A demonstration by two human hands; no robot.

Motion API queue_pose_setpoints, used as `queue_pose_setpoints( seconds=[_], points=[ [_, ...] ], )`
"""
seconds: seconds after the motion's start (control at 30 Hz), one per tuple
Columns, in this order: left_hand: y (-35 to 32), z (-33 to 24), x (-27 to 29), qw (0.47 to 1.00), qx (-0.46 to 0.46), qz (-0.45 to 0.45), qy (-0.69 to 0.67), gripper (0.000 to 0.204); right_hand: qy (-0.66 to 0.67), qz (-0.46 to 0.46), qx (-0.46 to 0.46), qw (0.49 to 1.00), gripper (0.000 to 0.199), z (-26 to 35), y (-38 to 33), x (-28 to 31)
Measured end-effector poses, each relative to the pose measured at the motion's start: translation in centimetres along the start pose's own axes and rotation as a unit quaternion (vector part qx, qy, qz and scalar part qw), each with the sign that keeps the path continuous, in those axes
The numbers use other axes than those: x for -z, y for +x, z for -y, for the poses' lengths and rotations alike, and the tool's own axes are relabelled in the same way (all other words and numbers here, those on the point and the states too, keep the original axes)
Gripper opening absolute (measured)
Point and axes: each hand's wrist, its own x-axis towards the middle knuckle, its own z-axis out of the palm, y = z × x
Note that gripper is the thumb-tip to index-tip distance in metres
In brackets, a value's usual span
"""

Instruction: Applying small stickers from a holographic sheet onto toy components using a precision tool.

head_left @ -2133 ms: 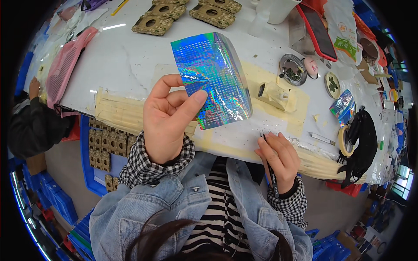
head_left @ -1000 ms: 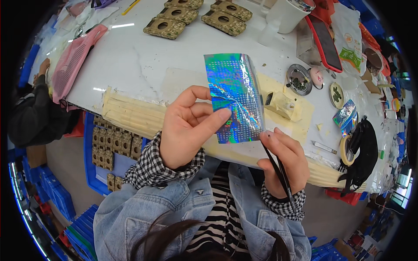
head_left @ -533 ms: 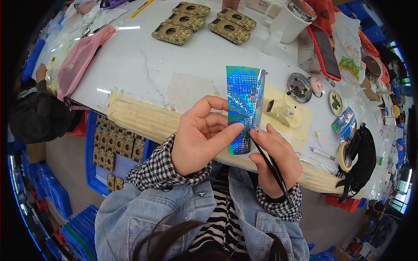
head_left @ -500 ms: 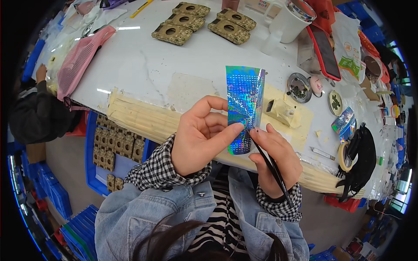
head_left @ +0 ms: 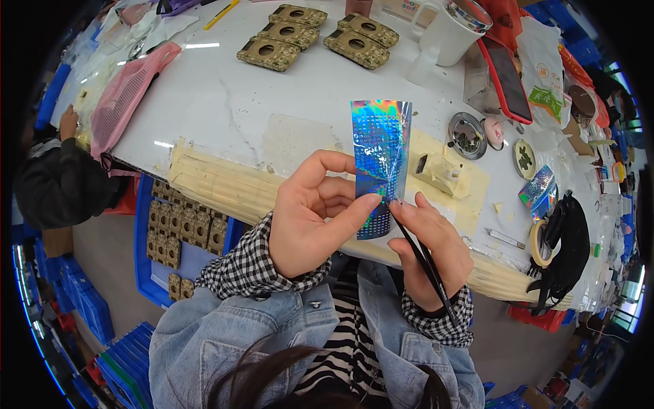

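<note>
My left hand (head_left: 317, 215) pinches the left edge of a shiny holographic sticker sheet (head_left: 381, 146), its thumb lying across the lower part. The strip stands upright, slightly curved, and carries rows of tiny marks. Between the fingers and thumb of my right hand (head_left: 436, 249) are black tweezers (head_left: 426, 262), slanting down toward the wrist. The tweezer tips meet the sheet beside my left thumb; whether a sticker is between them is too small to tell. Just beyond my right hand, a pale block wrapped in yellowish tape (head_left: 444, 175) rests on the table.
Camouflage-patterned model parts (head_left: 286, 33) lie at the far side, and several more fill a blue tray (head_left: 153, 273) below the table's left edge. On the right are a white mug (head_left: 449, 37), a red-cased phone (head_left: 505, 82), a metal dish (head_left: 468, 135) and a black pouch (head_left: 569, 245).
The sheet's reflections shift from green-blue to blue with orange at the top, as it tilts slightly. Both hands and the tweezers stay almost in place.
</note>
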Motion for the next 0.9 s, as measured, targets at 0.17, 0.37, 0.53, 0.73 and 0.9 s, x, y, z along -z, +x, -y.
queue_pose_setpoints(
  seconds=[0.17,0.37,0.53,0.73,0.9],
  points=[
    [-0.04,-0.13,-0.10,1.000,0.008,-0.001,0.004,0.033,0.013,-0.005,0.001,1.000,0.046,0.17,-0.15,0.10],
    [0.01,-0.11,-0.04,1.000,0.013,-0.001,-0.011,0.033,0.014,-0.006,-0.001,1.000,0.046,0.34,-0.11,0.08],
    [-0.03,-0.11,-0.08,1.000,0.011,0.002,-0.009,0.034,0.006,-0.007,-0.001,1.000,0.047,0.43,-0.12,0.04],
    [-0.11,-0.19,-0.17,1.000,0.007,-0.001,-0.007,0.034,0.004,-0.006,-0.004,1.000,0.047,0.44,-0.16,0.02],
    [-0.06,-0.15,-0.15,1.000,0.002,0.005,-0.002,0.034,0.008,-0.009,-0.007,1.000,0.046,0.35,-0.14,-0.09]
  ],
)
